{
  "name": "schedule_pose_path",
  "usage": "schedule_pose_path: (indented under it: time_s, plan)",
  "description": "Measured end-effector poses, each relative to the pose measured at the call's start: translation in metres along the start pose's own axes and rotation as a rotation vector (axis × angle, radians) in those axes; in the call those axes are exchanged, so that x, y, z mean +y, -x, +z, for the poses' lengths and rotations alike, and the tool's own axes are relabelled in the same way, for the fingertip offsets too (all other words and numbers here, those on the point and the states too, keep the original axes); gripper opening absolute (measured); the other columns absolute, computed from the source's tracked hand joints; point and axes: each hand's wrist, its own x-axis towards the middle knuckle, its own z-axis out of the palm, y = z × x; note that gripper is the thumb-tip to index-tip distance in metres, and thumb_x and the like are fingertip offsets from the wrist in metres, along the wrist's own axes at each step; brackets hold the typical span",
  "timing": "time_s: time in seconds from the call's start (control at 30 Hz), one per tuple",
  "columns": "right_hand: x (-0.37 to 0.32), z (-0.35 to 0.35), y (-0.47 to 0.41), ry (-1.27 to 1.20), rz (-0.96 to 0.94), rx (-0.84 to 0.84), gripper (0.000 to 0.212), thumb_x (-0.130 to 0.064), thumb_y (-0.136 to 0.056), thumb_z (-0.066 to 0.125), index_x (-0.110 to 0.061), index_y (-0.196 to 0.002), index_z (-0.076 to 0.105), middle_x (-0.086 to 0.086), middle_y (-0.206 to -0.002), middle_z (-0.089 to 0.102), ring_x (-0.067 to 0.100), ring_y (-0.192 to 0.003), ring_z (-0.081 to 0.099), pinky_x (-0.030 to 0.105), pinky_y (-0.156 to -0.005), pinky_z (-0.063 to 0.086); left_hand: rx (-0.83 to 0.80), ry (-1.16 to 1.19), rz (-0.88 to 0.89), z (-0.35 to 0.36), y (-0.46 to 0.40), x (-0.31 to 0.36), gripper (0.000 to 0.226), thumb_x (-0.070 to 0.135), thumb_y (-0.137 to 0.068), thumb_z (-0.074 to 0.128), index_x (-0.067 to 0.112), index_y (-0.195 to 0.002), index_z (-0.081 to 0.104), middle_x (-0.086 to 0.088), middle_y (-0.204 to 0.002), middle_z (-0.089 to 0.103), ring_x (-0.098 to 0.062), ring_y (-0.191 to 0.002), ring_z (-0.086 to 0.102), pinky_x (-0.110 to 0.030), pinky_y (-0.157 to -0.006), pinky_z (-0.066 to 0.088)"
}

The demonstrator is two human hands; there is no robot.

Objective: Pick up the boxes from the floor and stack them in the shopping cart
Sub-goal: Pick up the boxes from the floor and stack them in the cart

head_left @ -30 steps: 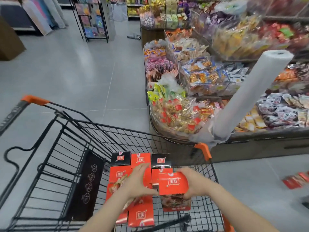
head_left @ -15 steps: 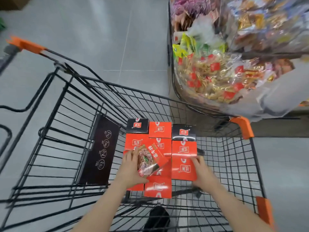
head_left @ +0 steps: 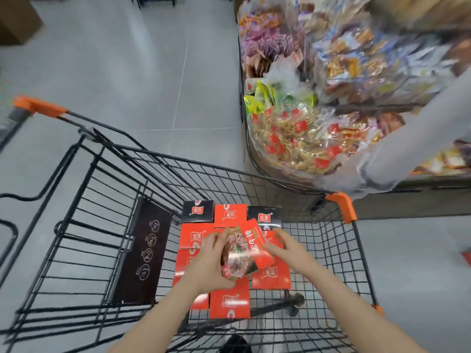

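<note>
Inside the black wire shopping cart [head_left: 254, 179] lie several red boxes [head_left: 229, 303] in rows, with two black boxes [head_left: 198, 211] at the far end. My left hand [head_left: 210, 263] grips a tilted red box with a food picture [head_left: 242, 250] above the stack. My right hand [head_left: 279, 247] touches that box's right edge with straight fingers. Both forearms reach in over the cart's near side.
A display bin of bagged snacks [head_left: 300, 141] stands right of the cart, with a white roll of plastic bags [head_left: 407, 128] leaning over it. The cart has orange corner guards [head_left: 341, 205] and an orange handle end [head_left: 38, 107]. Grey tiled floor [head_left: 127, 72] stretches to the left. A red packet [head_left: 466, 258] lies on the floor, far right.
My right hand left the box it set down on the right and came over to the tilted box. My left hand lifted that box and moved it right. The view tilted down.
</note>
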Motion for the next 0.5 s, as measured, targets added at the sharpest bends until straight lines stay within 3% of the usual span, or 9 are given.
schedule_pose_path:
  time_s: [0.07, 0.17, 0.23, 0.3, 0.37, 0.43, 0.5]
  plan:
    - [-0.015, -0.015, 0.001, -0.163, 0.048, -0.044, 0.103, -0.068, -0.06, 0.072, -0.033, -0.145, 0.025, -0.01, -0.14, 0.042, 0.011, -0.121, 0.049, 0.04, -0.101, 0.045, -0.006, -0.009, 0.093, -0.009, -0.008, 0.025, 0.129, 0.046, -0.055, 0.079, 0.042, -0.146, -0.013, 0.013, -0.143, 0.007, -0.012, -0.131, 0.02, -0.025, -0.096, 0.045]
    - [-0.026, -0.043, 0.013, -0.298, 0.064, -0.016, 0.096, -0.038, -0.07, 0.081, -0.03, -0.146, 0.023, -0.002, -0.123, 0.052, 0.015, -0.103, 0.061, 0.031, -0.08, 0.055, 0.027, 0.01, 0.214, -0.024, -0.014, 0.055, 0.129, 0.052, -0.056, 0.079, 0.043, -0.146, -0.013, 0.018, -0.146, 0.001, -0.012, -0.138, 0.015, -0.028, -0.103, 0.041]
    - [-0.026, -0.061, 0.024, -0.392, 0.033, 0.035, 0.091, -0.022, -0.075, 0.08, -0.034, -0.144, 0.023, 0.001, -0.116, 0.053, 0.016, -0.095, 0.064, 0.029, -0.073, 0.056, 0.082, 0.058, 0.189, -0.032, -0.019, 0.062, 0.137, 0.066, -0.05, 0.08, 0.036, -0.149, -0.01, 0.019, -0.151, -0.005, -0.008, -0.141, 0.005, -0.028, -0.107, 0.032]
    - [-0.025, -0.077, 0.036, -0.502, -0.015, 0.066, 0.093, -0.019, -0.073, 0.081, -0.044, -0.142, 0.023, 0.009, -0.119, 0.054, 0.024, -0.096, 0.067, 0.036, -0.075, 0.057, 0.096, 0.22, 0.059, -0.035, -0.025, 0.065, 0.143, 0.075, -0.043, 0.077, 0.033, -0.151, -0.005, 0.017, -0.153, -0.001, -0.005, -0.14, 0.003, -0.033, -0.112, 0.02]
    - [-0.023, -0.086, 0.044, -0.555, -0.057, 0.107, 0.092, -0.027, -0.065, 0.084, -0.05, -0.135, 0.029, 0.012, -0.122, 0.055, 0.027, -0.099, 0.067, 0.044, -0.08, 0.057, -0.012, 0.369, -0.037, -0.038, -0.031, 0.071, 0.136, 0.078, -0.044, 0.075, 0.027, -0.152, 0.009, 0.012, -0.153, 0.019, -0.008, -0.138, 0.025, -0.038, -0.116, 0.024]
    - [-0.024, -0.091, 0.051, -0.614, -0.09, 0.13, 0.091, -0.031, -0.056, 0.085, -0.046, -0.131, 0.036, 0.014, -0.123, 0.055, 0.029, -0.102, 0.066, 0.049, -0.084, 0.055, -0.139, 0.483, -0.073, -0.039, -0.035, 0.081, 0.114, 0.075, -0.054, 0.074, 0.022, -0.144, 0.028, 0.005, -0.141, 0.047, -0.008, -0.12, 0.052, -0.03, -0.103, 0.043]
    - [-0.023, -0.094, 0.057, -0.646, -0.103, 0.146, 0.085, -0.026, -0.057, 0.085, -0.04, -0.127, 0.04, 0.016, -0.125, 0.053, 0.031, -0.104, 0.064, 0.049, -0.083, 0.056, -0.184, 0.658, -0.115, -0.041, -0.04, 0.09, 0.097, 0.062, -0.057, 0.08, 0.018, -0.134, 0.041, 0.001, -0.122, 0.061, -0.012, -0.105, 0.063, -0.027, -0.09, 0.052]
